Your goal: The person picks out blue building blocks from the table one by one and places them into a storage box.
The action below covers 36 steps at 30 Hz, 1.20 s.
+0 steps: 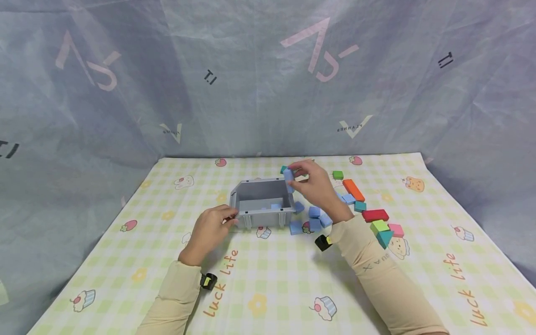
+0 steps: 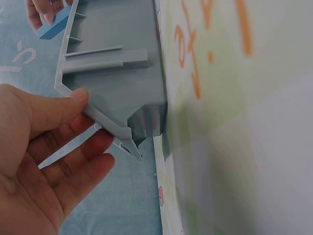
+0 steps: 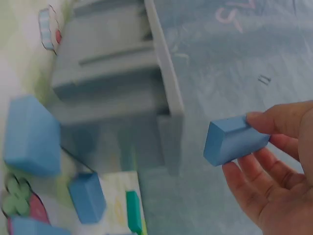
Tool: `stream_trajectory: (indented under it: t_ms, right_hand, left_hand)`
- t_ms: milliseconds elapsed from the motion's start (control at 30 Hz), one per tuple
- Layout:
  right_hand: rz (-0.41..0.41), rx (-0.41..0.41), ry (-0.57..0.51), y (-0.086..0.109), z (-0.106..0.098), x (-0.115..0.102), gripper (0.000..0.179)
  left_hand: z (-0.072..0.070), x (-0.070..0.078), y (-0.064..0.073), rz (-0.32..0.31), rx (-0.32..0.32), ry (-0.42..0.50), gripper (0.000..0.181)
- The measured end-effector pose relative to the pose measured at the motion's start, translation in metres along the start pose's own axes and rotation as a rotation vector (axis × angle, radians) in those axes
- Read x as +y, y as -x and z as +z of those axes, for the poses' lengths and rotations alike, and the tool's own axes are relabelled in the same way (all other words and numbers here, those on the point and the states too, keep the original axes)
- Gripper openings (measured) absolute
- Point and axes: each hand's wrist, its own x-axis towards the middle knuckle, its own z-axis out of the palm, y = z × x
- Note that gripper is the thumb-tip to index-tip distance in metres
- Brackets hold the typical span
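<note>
A grey plastic bin [image 1: 268, 217] stands on the table with blue blocks [image 1: 276, 206] lying inside it. My left hand [image 1: 211, 228] grips its left front rim, thumb on one side of the wall and fingers on the other, as the left wrist view shows. At the bin's right end, my right hand [image 1: 311, 184] pinches a blue rectangular block [image 3: 237, 140] between thumb and fingers. That block is held up beside the right rim. Several loose blue blocks [image 1: 314, 225] lie on the cloth just right of the bin.
Farther right lie an orange block [image 1: 353, 190], a red block [image 1: 375, 215], a light green block [image 1: 379, 226], a pink block [image 1: 396, 230] and a teal triangular block [image 1: 385, 238]. A green block [image 1: 338, 175] sits toward the back. A grey curtain [image 1: 251, 93] hangs behind the checkered tablecloth [image 1: 167, 298].
</note>
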Motion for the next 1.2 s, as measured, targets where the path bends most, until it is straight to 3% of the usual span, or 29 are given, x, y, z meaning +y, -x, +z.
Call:
stream_trajectory:
  t_ms: [400, 1200]
  right_hand:
    - [-0.054, -0.182, 0.033, 0.005, 0.016, -0.005, 0.029]
    - [-0.042, -0.281, 0.059, 0.005, 0.013, -0.002, 0.029]
  left_hand:
    - [-0.001, 0.0, -0.001, -0.015, 0.0, -0.001, 0.019]
    - [-0.001, 0.0, 0.0, 0.002, 0.006, -0.004, 0.018]
